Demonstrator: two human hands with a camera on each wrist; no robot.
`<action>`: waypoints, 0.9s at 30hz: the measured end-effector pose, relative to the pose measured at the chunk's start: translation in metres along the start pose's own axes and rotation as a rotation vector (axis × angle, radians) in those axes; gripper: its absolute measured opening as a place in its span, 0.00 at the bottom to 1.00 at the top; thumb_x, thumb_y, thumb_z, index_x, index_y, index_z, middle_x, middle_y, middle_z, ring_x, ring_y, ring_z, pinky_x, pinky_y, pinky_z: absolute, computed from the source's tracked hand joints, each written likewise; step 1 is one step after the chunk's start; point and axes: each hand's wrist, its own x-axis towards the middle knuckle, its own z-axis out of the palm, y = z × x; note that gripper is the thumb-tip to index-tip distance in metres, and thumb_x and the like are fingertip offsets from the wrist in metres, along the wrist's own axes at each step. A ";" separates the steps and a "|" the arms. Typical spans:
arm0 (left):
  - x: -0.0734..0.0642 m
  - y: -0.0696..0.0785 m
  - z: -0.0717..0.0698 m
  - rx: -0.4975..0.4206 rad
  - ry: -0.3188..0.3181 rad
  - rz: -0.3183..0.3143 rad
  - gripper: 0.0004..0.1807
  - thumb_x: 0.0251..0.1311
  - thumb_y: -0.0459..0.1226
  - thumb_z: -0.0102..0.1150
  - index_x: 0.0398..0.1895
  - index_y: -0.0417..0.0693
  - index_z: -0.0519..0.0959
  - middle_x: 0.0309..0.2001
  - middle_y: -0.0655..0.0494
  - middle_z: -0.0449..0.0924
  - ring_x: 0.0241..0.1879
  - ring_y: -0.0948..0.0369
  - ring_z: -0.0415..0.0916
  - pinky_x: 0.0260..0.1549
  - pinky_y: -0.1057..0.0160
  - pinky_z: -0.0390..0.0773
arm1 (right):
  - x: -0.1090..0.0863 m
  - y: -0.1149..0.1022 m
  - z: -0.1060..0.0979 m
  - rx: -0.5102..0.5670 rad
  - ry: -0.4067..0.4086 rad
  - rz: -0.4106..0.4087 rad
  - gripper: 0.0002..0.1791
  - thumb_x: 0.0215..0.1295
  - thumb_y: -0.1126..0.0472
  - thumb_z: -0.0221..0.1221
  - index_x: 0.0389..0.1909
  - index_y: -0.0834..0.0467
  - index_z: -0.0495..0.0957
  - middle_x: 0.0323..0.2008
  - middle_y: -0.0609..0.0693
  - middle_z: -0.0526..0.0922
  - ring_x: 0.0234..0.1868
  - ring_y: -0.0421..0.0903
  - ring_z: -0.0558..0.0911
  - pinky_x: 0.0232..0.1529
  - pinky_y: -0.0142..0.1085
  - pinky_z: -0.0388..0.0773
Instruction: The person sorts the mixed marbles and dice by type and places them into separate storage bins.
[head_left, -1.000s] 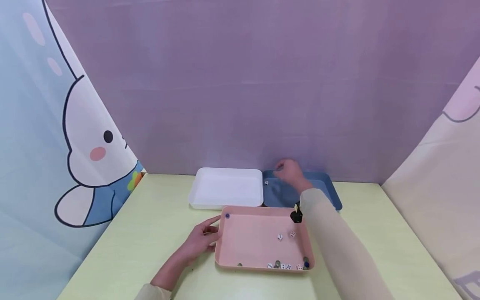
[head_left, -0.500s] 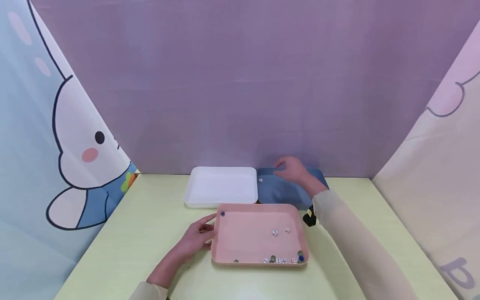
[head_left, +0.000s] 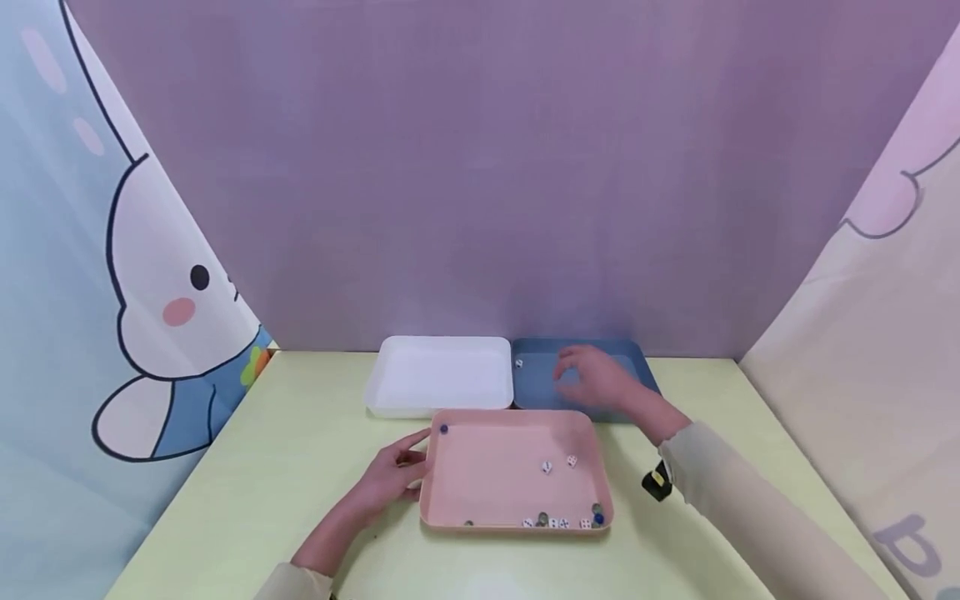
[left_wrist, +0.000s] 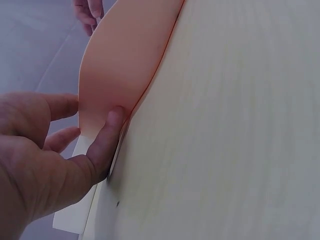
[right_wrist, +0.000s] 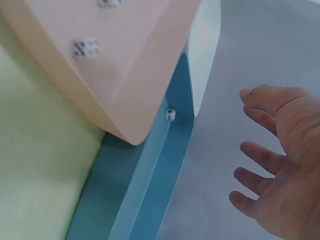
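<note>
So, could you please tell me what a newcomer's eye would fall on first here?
Probably the large white cartoon figure on the cloth at the left. Next, the pink tray on the table, with white dice and small round pieces mostly along its near edge. Behind it sit a white tray and a blue tray, side by side.

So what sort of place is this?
Probably an indoor tabletop setup with makeshift screens: a purple backdrop behind a pale table, a cartoon-printed sheet on the left, and a pink tray holding dice.

Left hand reaches forward; right hand hovers farther, fingers parted.
</note>
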 end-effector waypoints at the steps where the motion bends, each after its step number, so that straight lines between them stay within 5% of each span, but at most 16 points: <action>1: -0.001 -0.001 0.001 0.000 0.004 -0.006 0.31 0.67 0.30 0.55 0.73 0.47 0.62 0.49 0.38 0.69 0.42 0.51 0.71 0.32 0.55 0.83 | -0.005 -0.003 0.002 -0.010 -0.008 -0.013 0.07 0.61 0.58 0.65 0.38 0.56 0.85 0.59 0.61 0.75 0.63 0.61 0.69 0.55 0.54 0.72; 8: -0.001 -0.002 0.003 -0.026 0.017 0.002 0.31 0.68 0.31 0.55 0.73 0.48 0.62 0.50 0.38 0.67 0.42 0.52 0.70 0.31 0.55 0.82 | -0.026 -0.021 0.013 -0.118 0.028 -0.149 0.05 0.55 0.58 0.69 0.32 0.51 0.85 0.56 0.61 0.77 0.60 0.63 0.72 0.56 0.59 0.70; 18: -0.001 -0.002 0.001 -0.023 0.025 0.002 0.31 0.67 0.30 0.54 0.73 0.47 0.62 0.50 0.37 0.68 0.43 0.52 0.71 0.32 0.54 0.83 | -0.044 -0.038 0.030 -0.210 -0.115 -0.178 0.08 0.53 0.56 0.70 0.35 0.49 0.87 0.55 0.57 0.78 0.63 0.65 0.67 0.59 0.66 0.60; 27: -0.001 -0.001 0.002 -0.028 0.017 0.007 0.30 0.68 0.30 0.54 0.73 0.45 0.62 0.52 0.36 0.66 0.44 0.51 0.71 0.33 0.54 0.83 | -0.051 -0.040 0.049 -0.245 -0.148 -0.273 0.06 0.52 0.60 0.72 0.31 0.50 0.87 0.57 0.60 0.76 0.65 0.71 0.62 0.59 0.67 0.60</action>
